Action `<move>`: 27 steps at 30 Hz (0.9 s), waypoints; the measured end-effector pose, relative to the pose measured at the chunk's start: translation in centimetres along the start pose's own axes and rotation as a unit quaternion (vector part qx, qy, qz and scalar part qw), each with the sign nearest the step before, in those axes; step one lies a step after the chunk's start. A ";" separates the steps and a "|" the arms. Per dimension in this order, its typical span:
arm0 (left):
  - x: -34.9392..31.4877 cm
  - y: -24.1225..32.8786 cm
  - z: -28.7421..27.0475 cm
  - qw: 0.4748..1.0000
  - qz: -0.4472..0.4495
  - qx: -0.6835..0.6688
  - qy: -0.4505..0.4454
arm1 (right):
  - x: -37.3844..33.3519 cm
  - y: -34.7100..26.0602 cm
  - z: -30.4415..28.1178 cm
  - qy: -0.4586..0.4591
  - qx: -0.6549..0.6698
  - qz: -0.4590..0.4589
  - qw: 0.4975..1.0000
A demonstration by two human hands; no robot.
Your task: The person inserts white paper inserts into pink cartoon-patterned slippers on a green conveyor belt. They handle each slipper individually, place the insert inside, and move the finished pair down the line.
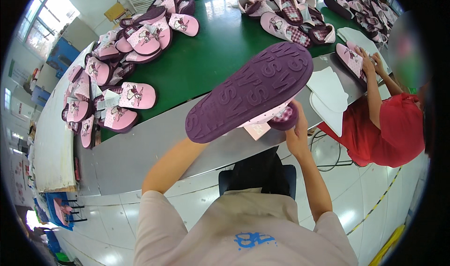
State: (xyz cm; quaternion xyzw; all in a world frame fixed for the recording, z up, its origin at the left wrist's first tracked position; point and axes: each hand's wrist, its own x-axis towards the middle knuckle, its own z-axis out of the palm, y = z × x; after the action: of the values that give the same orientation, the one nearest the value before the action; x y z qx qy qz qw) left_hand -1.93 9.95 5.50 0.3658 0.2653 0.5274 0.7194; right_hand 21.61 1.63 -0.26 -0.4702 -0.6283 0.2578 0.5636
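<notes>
A pink slipper with a dark purple sole (pixel 251 90) is held up close in front of me, its raised-pattern sole turned toward the view. Below its right side shows part of a second slipper (pixel 284 118) with a checked lining and purple edge. My right hand (pixel 298 134) is closed on this second slipper's edge. My left forearm (pixel 173 165) runs up behind the big sole, which hides my left hand and its fingers. A small pink card (pixel 257 130) shows just under the slippers; what it is fixed to cannot be made out.
Piles of pink slippers (pixel 140 40) lie on the left of the green tabletop (pixel 211 41), more slippers (pixel 290 13) at the far side. White sheets (pixel 328 99) lie at the grey front edge (pixel 140 149). On the right a person in red (pixel 391 130) handles another slipper (pixel 350 62).
</notes>
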 end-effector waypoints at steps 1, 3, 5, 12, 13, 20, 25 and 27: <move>-0.7 -0.4 0.6 1.000 -0.005 -0.019 0.000 | 0.1 -0.1 0.4 0.013 0.025 -0.003 1.000; -1.7 -0.9 1.0 0.999 -0.015 -0.050 0.006 | 0.1 -0.1 0.6 0.006 0.075 -0.024 0.997; -2.1 -1.3 0.6 0.998 -0.019 -0.060 0.023 | 0.0 0.2 0.2 -0.037 0.014 -0.068 0.997; -3.6 -0.8 -1.4 0.985 0.015 -0.052 0.161 | -1.3 -2.4 0.9 -0.099 -0.044 -0.106 0.989; -3.8 -1.1 -2.2 0.986 0.008 -0.092 0.136 | -1.6 -2.3 0.9 -0.102 -0.042 -0.101 0.989; -5.8 -1.3 -2.1 0.982 0.026 -0.174 0.073 | -1.5 -2.2 0.6 -0.076 -0.109 -0.156 0.979; -6.9 -0.6 0.3 0.985 0.016 -0.090 0.146 | -0.8 -2.1 0.2 -0.029 -0.145 -0.164 0.975; -7.7 -1.0 0.4 0.984 0.022 -0.124 0.127 | -0.6 -2.2 0.1 -0.015 -0.154 -0.160 0.975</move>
State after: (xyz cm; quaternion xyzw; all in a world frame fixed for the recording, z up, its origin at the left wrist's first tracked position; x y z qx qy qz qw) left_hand -3.41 2.39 4.89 0.2094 0.2784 0.6144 0.7080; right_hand 20.80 0.16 1.31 -0.4408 -0.7357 0.0715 0.5092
